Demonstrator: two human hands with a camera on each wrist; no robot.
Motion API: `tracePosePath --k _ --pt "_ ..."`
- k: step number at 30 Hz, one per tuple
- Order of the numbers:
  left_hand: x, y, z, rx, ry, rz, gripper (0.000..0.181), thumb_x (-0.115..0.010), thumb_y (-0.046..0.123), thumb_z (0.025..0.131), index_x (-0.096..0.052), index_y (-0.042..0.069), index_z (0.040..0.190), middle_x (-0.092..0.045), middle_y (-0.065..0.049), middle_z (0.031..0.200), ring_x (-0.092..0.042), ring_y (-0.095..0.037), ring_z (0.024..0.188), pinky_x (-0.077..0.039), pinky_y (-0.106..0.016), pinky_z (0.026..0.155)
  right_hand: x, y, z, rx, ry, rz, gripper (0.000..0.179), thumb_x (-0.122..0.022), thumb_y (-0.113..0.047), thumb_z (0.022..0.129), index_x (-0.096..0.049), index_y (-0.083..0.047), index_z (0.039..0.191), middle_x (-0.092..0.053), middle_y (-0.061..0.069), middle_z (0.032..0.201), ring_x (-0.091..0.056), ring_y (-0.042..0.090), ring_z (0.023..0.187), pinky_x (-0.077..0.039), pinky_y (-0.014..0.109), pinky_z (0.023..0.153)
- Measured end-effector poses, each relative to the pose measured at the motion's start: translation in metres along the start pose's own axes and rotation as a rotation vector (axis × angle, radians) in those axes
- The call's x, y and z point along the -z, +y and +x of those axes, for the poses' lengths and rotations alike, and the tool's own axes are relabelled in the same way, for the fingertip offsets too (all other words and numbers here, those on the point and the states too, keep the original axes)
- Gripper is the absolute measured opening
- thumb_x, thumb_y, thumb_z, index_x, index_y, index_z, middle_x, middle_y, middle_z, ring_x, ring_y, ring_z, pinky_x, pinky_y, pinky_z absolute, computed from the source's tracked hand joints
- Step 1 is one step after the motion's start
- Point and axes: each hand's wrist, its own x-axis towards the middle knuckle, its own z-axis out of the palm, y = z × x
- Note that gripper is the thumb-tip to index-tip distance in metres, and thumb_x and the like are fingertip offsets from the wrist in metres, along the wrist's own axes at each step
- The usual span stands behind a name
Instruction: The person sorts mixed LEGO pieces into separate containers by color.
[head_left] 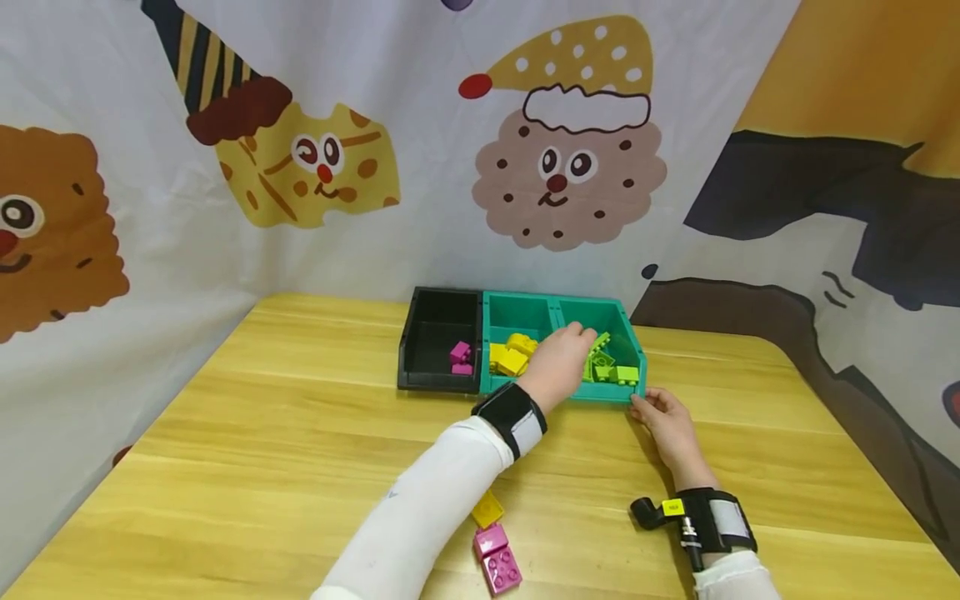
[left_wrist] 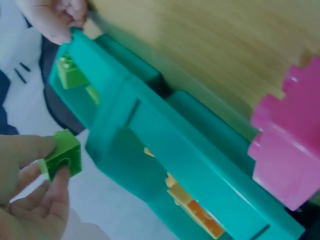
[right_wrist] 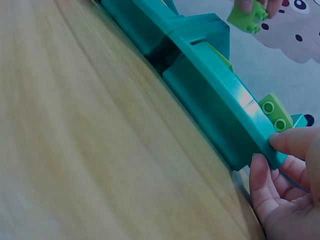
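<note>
My left hand (head_left: 558, 362) is over the right teal bin (head_left: 639, 321). In the left wrist view its thumb and fingers pinch a light green toy building block (left_wrist: 66, 155), held above the rim. More green blocks (head_left: 627, 375) lie in that bin. My right hand (head_left: 667, 425) grips the bin's near right corner, thumb on the front lip and fingers around the outer edge, as the right wrist view shows. Yellow blocks (head_left: 510, 360) sit in the middle teal bin (head_left: 520, 302), partly behind my left hand.
A black bin (head_left: 438, 382) holding magenta blocks (head_left: 461, 357) adjoins the teal bins on the left. On the wooden table (head_left: 262, 442), nearer me, lie joined pink blocks (head_left: 501, 570) touching a yellow block (head_left: 488, 508) partly hidden by my left sleeve. A printed curtain (head_left: 427, 242) hangs behind.
</note>
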Motion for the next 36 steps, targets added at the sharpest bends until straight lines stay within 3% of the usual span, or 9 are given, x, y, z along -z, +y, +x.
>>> tracePosePath --k 8,12,20,28,33,36 --pt "-0.007 0.0 0.007 -0.076 0.038 0.197 0.041 -0.058 0.01 0.094 -0.049 0.015 0.133 -0.06 0.0 0.119 -0.06 -0.013 0.103 -0.051 -0.023 0.086 -0.001 0.0 0.002 -0.008 0.008 -0.005 0.039 -0.054 -0.023 0.097 -0.046 0.006 0.122 -0.055 -0.009 0.089 -0.054 -0.005 0.079 -0.047 0.01 0.074" --pt "-0.012 -0.001 0.006 -0.077 0.055 0.288 0.039 -0.058 0.017 0.095 -0.05 0.021 0.133 -0.063 0.004 0.117 -0.061 -0.012 0.103 -0.049 -0.028 0.089 -0.001 0.0 0.003 0.001 0.01 -0.005 0.039 -0.054 -0.023 0.097 -0.047 0.007 0.121 -0.054 -0.009 0.089 -0.054 -0.006 0.078 -0.048 0.01 0.074" --pt "-0.019 -0.001 0.004 -0.047 -0.015 0.354 0.029 -0.054 0.022 0.097 -0.057 0.027 0.126 -0.062 0.005 0.119 -0.056 -0.013 0.11 -0.045 -0.032 0.094 -0.002 0.001 0.003 0.002 0.019 0.0 0.037 -0.054 -0.022 0.097 -0.047 0.006 0.121 -0.055 -0.01 0.087 -0.054 -0.005 0.079 -0.048 0.01 0.074" --pt "-0.021 0.005 0.005 0.049 -0.079 0.389 0.031 -0.052 0.028 0.098 -0.053 0.025 0.129 -0.056 0.002 0.124 -0.047 -0.018 0.115 -0.04 -0.034 0.096 -0.001 0.0 0.001 0.004 0.013 0.005 0.039 -0.054 -0.022 0.097 -0.046 0.007 0.122 -0.055 -0.01 0.087 -0.054 -0.004 0.079 -0.048 0.01 0.074" --pt "-0.026 0.008 0.006 0.163 -0.166 0.375 0.052 -0.047 0.038 0.098 -0.036 0.02 0.145 -0.033 -0.01 0.148 -0.029 -0.025 0.136 -0.032 -0.038 0.107 -0.001 0.0 0.001 0.005 0.008 0.017 0.04 -0.054 -0.021 0.097 -0.045 0.008 0.122 -0.055 -0.01 0.086 -0.055 -0.004 0.078 -0.048 0.011 0.074" --pt "-0.026 0.009 0.006 0.202 -0.201 0.338 0.06 -0.045 0.04 0.098 -0.024 0.02 0.15 -0.021 -0.012 0.155 -0.02 -0.026 0.142 -0.028 -0.039 0.112 -0.001 -0.001 0.001 0.005 0.008 0.021 0.039 -0.054 -0.02 0.097 -0.045 0.008 0.122 -0.055 -0.01 0.086 -0.055 -0.004 0.079 -0.048 0.011 0.074"
